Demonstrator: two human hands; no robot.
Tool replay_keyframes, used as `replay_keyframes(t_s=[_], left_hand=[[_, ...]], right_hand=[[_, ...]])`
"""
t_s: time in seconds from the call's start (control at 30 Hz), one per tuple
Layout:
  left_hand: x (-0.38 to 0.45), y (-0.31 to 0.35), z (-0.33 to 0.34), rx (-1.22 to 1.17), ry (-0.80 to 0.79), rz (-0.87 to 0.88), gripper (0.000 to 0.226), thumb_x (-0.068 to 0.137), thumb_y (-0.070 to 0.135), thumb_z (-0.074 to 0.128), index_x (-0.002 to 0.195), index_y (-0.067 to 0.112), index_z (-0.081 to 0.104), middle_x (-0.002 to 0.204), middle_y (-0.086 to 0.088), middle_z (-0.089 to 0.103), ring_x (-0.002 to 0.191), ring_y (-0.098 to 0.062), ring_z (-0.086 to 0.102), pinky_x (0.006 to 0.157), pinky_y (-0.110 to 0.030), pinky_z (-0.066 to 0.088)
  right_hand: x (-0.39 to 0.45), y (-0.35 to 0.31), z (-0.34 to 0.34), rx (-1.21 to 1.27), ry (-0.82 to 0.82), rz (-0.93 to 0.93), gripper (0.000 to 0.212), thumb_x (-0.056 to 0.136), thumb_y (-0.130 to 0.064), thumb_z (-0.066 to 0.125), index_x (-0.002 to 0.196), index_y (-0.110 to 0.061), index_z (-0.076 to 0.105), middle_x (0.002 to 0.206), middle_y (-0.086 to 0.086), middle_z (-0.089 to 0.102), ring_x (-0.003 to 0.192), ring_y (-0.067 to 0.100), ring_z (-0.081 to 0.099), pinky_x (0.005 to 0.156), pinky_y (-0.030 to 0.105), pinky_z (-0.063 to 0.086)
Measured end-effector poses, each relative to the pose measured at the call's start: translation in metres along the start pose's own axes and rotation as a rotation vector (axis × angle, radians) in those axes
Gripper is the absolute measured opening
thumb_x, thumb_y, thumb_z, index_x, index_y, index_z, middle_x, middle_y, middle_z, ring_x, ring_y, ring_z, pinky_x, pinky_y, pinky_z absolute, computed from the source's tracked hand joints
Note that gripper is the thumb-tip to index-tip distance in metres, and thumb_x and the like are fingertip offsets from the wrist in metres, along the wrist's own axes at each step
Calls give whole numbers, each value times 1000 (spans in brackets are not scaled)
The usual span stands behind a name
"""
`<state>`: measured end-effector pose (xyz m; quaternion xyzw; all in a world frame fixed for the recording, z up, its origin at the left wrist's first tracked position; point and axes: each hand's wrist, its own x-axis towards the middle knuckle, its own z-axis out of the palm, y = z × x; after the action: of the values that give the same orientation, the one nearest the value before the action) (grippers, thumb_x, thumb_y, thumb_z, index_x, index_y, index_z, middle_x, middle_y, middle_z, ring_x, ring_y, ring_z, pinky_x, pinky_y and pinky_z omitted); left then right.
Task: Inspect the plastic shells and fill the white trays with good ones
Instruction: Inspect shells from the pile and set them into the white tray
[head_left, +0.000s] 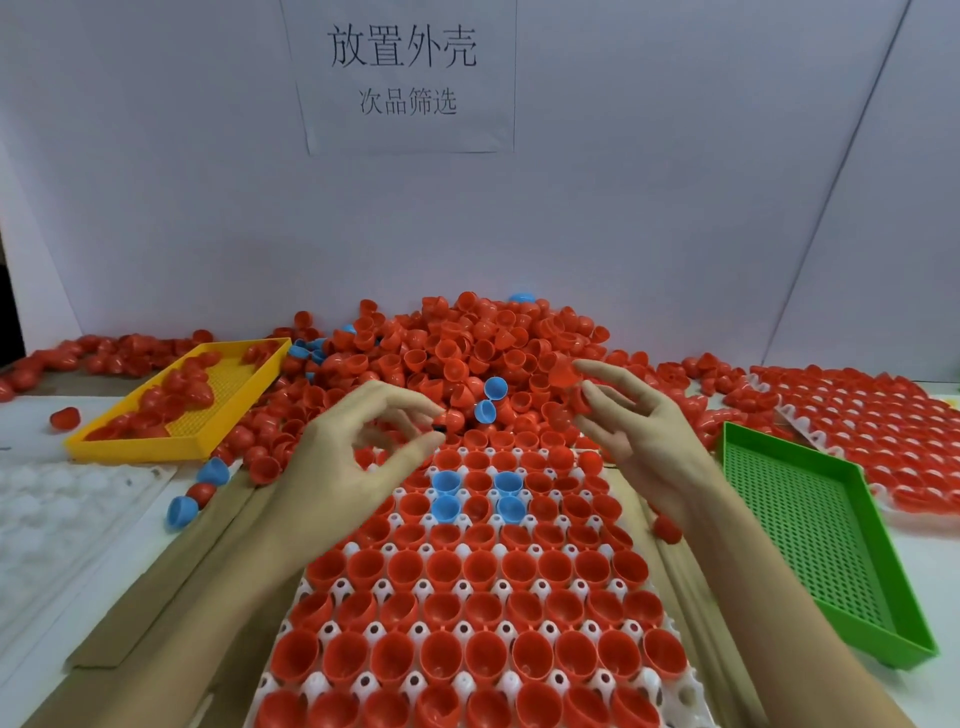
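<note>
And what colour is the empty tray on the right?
Green, with a holed bottom. The head view shows it beside the right hand.

A white paper sign (400, 78) with black Chinese characters is fixed to the pale wall (649, 182) behind the desk (31, 415). A yellow mesh-bottomed bin (244, 382) sits at the far left of the desk, lying at an angle. A green perforated bin (810, 535) sits at the right, also at an angle, one corner jutting toward the near edge. Flat brown cardboard strips (182, 561) lie on the white desk surface in the middle.
</note>
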<state>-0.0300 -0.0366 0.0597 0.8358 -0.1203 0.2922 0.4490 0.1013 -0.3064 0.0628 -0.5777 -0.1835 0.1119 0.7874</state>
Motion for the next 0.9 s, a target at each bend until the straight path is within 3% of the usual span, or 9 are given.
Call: replay_keyframes(t_s=[0.2, 0.37, 0.43, 0.53, 0.6, 0.7, 0.77, 0.87, 0.9], left_hand=[[26, 28, 30, -81, -301, -98, 51, 83, 49, 79, 126, 36, 56, 121, 16, 68, 108, 0, 70, 91, -21, 58], [31, 31, 45, -179, -236, -162, 42, 87, 29, 83, 121, 25, 59, 109, 5, 75, 92, -8, 76, 88, -24, 60], [28, 23, 42, -265, -230, -199, 30, 90, 23, 80, 115, 15, 66, 106, 1, 78, 91, -14, 78, 89, -25, 60], [22, 3, 24, -351, -210, -266, 25, 89, 25, 77, 109, 12, 69, 105, -3, 80, 93, -22, 79, 87, -28, 61], [26, -14, 3, -314, -58, -298, 16, 93, 21, 76, 105, 13, 73, 102, -5, 79, 90, -26, 79, 83, -33, 63], [41, -45, -48, -167, 354, -340, 6, 95, 15, 75, 96, 9, 74, 86, -8, 77, 76, -29, 78, 77, -44, 65], [47, -64, -85, 85, 535, -364, 20, 98, 26, 72, 102, 6, 73, 91, -11, 77, 78, -30, 77, 80, -53, 63], [41, -88, -124, 745, 532, -518, 55, 100, 52, 61, 129, 6, 66, 118, -23, 72, 107, -45, 67, 84, -54, 56], [37, -92, -129, 908, 521, -547, 60, 100, 56, 57, 131, 5, 65, 119, -26, 70, 108, -50, 65, 80, -54, 54]], right_hand=[[-9, -5, 18, 96, -198, 38, 43, 88, -23, 80, 129, -18, 71, 122, 13, 73, 117, 24, 70, 95, 29, 57], [-15, -1, 35, 125, -323, 49, 38, 95, -17, 74, 132, -12, 67, 131, 21, 67, 123, 32, 67, 92, 36, 59], [-15, 1, 38, 102, -272, 1, 34, 97, -15, 71, 131, -12, 68, 129, 19, 69, 122, 33, 67, 94, 40, 59], [-13, 2, 36, -34, -25, -115, 30, 95, -21, 72, 125, -22, 72, 116, 8, 75, 107, 33, 74, 86, 40, 63], [-11, 1, 30, -131, 93, -157, 29, 93, -23, 73, 121, -27, 72, 109, 6, 76, 96, 31, 77, 73, 34, 64], [-10, 4, 21, -184, 177, -175, 19, 92, -21, 73, 111, -24, 73, 104, 8, 76, 88, 27, 77, 63, 26, 61], [-8, 6, 18, -196, 185, -158, 12, 94, -20, 72, 106, -20, 74, 103, 9, 76, 89, 28, 77, 65, 25, 61], [-6, 8, 19, -215, 196, -146, 12, 94, -24, 71, 105, -22, 77, 103, 7, 77, 91, 26, 77, 69, 25, 62], [-6, 7, 19, -206, 197, -144, 13, 93, -26, 72, 104, -24, 78, 103, 7, 78, 92, 26, 77, 71, 24, 62]])
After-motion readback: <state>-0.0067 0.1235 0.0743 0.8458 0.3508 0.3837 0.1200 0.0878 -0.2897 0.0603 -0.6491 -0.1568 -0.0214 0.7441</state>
